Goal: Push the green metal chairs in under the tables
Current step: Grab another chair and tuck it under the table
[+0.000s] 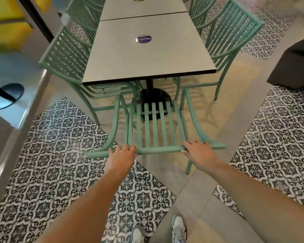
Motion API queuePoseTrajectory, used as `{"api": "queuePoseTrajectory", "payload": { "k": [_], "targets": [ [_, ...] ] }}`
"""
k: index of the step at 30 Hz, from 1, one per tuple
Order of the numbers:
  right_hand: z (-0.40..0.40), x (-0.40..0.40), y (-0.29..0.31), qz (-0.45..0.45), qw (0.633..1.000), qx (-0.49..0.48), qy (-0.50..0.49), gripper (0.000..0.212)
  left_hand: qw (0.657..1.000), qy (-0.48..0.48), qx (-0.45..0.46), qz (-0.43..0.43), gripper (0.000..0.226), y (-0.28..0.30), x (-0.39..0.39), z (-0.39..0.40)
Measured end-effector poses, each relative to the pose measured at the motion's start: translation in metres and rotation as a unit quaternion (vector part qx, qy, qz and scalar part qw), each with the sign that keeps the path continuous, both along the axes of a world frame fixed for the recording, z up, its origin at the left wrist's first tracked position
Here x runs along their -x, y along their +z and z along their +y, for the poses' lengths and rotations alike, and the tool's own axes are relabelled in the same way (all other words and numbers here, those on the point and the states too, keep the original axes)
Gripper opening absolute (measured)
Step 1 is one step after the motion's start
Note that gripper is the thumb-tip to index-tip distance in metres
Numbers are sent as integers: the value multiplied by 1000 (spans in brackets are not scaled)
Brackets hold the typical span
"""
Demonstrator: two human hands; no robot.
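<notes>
A green metal chair stands at the near end of the grey table, its slatted seat partly under the table edge. Both my hands hold the chair's top rail. My left hand grips the rail left of centre, fingers curled over it. My right hand grips the rail right of centre, thumb under and fingers over. Another green chair sits at the table's left side and one at its right side, both tucked close to the table.
The table's black round base stands just beyond the near chair's seat. More green chairs line a second table farther back. A dark block sits at the right. My shoes stand on patterned floor tiles.
</notes>
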State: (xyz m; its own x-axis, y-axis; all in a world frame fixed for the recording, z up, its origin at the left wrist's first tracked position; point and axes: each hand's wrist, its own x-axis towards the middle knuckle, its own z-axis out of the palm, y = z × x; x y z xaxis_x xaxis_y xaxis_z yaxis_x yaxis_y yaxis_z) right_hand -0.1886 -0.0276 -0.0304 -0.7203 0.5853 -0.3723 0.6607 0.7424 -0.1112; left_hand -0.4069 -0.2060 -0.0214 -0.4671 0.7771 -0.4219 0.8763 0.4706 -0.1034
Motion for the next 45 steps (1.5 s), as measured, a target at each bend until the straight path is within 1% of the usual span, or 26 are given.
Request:
{"api": "queuePoseTrajectory", "payload": {
  "k": [7, 14, 19, 26, 31, 45],
  "targets": [
    [0, -1, -6, -5, 1000, -23, -14, 32, 1000, -3, -9, -2, 36, -1, 1, 3],
    [2, -2, -6, -15, 1000, -22, -12, 35, 1000, 1, -6, -2, 36, 0, 1, 4],
    [8, -1, -1, -23, 999, -17, -32, 39, 1000, 10, -9, -8, 38, 1, -5, 13],
    [9, -1, 1, -24, 999, -7, -37, 37, 1000, 14, -9, -9, 37, 0, -8, 14],
    [8, -1, -1, -22, 999, -2, -40, 42, 1000, 14, -8, -11, 39, -2, -7, 13],
    [2, -2, 2, -13, 998, 17, -51, 38, 1000, 8, -13, -12, 35, -3, -6, 8]
  ]
}}
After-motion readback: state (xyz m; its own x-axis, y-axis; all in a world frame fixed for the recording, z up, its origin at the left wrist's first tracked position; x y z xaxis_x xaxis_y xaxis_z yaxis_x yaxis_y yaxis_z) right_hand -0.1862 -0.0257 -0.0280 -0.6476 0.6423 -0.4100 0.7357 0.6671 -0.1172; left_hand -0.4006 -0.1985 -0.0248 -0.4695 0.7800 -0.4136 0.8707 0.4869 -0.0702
